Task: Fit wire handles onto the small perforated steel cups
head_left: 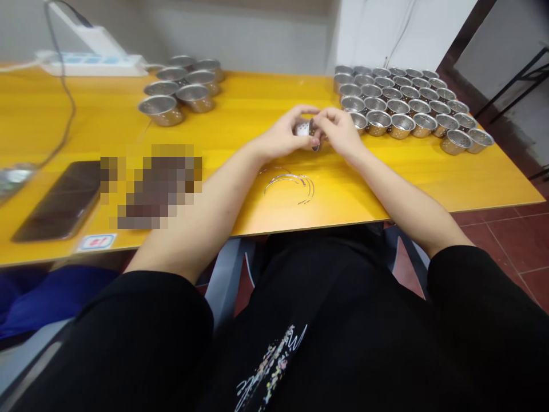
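Observation:
My left hand (286, 133) is wrapped round a small perforated metal cup (303, 129), which lies tilted on its side above the yellow table. At the cup's rim, the fingers of my right hand (339, 130) are pinched together; whether they grip the rim itself or a thin part on it is too small to tell. Several thin curved metal wires (285, 178) lie on the table just below my hands. To the right of my right hand stand rows of perforated metal cups (402, 126).
More metal cups (160, 110) stand at the back left of the yellow table (266, 214). A dark phone (60, 200), a blurred-out item (158, 186) and a small label (97, 242) lie at the left. Behind them are a power strip (98, 64) and a cable.

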Action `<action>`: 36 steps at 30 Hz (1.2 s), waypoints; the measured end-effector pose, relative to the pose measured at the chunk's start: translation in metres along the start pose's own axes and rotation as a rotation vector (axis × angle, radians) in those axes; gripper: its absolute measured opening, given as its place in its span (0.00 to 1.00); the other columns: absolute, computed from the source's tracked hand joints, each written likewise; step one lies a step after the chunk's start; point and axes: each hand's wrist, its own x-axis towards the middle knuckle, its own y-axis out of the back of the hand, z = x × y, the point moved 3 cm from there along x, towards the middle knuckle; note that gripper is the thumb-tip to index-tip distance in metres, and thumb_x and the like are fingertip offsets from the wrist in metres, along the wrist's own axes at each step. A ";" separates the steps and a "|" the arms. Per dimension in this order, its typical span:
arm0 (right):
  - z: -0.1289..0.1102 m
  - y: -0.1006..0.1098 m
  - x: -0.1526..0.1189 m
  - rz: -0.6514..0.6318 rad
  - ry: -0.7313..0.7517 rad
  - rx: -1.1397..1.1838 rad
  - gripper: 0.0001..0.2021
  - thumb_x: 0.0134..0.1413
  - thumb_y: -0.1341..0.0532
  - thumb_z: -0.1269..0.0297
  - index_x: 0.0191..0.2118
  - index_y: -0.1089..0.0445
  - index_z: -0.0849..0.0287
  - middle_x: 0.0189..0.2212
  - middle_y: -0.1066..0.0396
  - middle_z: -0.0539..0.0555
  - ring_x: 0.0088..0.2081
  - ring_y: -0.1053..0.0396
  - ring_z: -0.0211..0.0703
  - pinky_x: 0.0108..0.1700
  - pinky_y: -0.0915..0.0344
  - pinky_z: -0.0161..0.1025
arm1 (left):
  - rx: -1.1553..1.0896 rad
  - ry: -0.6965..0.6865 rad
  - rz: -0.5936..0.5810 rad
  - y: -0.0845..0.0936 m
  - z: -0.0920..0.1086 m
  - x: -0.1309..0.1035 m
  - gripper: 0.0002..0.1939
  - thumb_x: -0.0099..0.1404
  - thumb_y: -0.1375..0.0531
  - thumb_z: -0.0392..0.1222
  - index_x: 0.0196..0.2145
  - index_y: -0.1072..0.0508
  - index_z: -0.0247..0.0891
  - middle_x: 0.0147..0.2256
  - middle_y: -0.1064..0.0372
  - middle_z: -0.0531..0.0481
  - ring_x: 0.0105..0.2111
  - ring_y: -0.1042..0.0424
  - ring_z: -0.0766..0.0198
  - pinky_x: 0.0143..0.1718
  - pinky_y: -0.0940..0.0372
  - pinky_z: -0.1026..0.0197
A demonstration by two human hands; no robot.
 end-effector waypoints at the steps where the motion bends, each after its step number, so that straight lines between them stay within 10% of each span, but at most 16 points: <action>1: -0.003 0.000 -0.001 0.009 0.018 -0.021 0.18 0.87 0.27 0.59 0.39 0.28 0.52 0.31 0.22 0.49 0.38 0.19 0.43 0.51 0.17 0.38 | -0.026 0.009 0.028 0.001 0.000 0.000 0.45 0.49 0.13 0.43 0.62 0.21 0.44 0.45 0.16 0.48 0.45 0.16 0.51 0.52 0.21 0.49; 6: -0.013 0.005 0.000 0.066 0.091 -0.093 0.20 0.89 0.30 0.63 0.35 0.27 0.55 0.36 0.22 0.50 0.47 0.21 0.42 0.58 0.19 0.36 | -0.132 0.006 0.188 0.005 0.000 0.002 0.48 0.49 0.07 0.53 0.63 0.21 0.49 0.52 0.14 0.47 0.52 0.16 0.48 0.52 0.21 0.48; 11: -0.015 0.007 -0.001 0.013 0.050 -0.004 0.22 0.90 0.28 0.54 0.38 0.27 0.55 0.40 0.21 0.50 0.41 0.25 0.38 0.41 0.28 0.29 | -0.217 -0.044 0.286 0.008 0.003 0.006 0.44 0.53 0.09 0.58 0.60 0.22 0.51 0.52 0.15 0.50 0.53 0.18 0.50 0.54 0.24 0.47; 23: -0.021 -0.018 -0.016 -0.145 -0.104 0.018 0.29 0.95 0.32 0.59 0.32 0.32 0.55 0.28 0.27 0.48 0.28 0.29 0.35 0.28 0.36 0.27 | -0.236 0.123 0.092 -0.009 0.019 -0.008 0.44 0.55 0.24 0.45 0.66 0.34 0.45 0.45 0.20 0.53 0.42 0.24 0.60 0.54 0.32 0.47; 31: -0.022 -0.013 -0.015 -0.088 -0.142 -0.034 0.40 0.88 0.27 0.32 0.28 0.34 0.55 0.26 0.26 0.52 0.30 0.28 0.37 0.31 0.32 0.29 | -0.201 0.050 0.043 -0.014 0.009 -0.005 0.41 0.55 0.24 0.45 0.66 0.25 0.50 0.43 0.16 0.52 0.45 0.16 0.51 0.53 0.23 0.43; 36: -0.028 -0.015 -0.019 -0.099 -0.198 -0.039 0.36 0.97 0.33 0.52 0.26 0.34 0.54 0.25 0.25 0.50 0.30 0.26 0.37 0.33 0.31 0.28 | -0.299 0.034 -0.007 -0.010 -0.007 0.000 0.42 0.51 0.22 0.39 0.64 0.23 0.48 0.42 0.15 0.54 0.37 0.14 0.56 0.46 0.17 0.50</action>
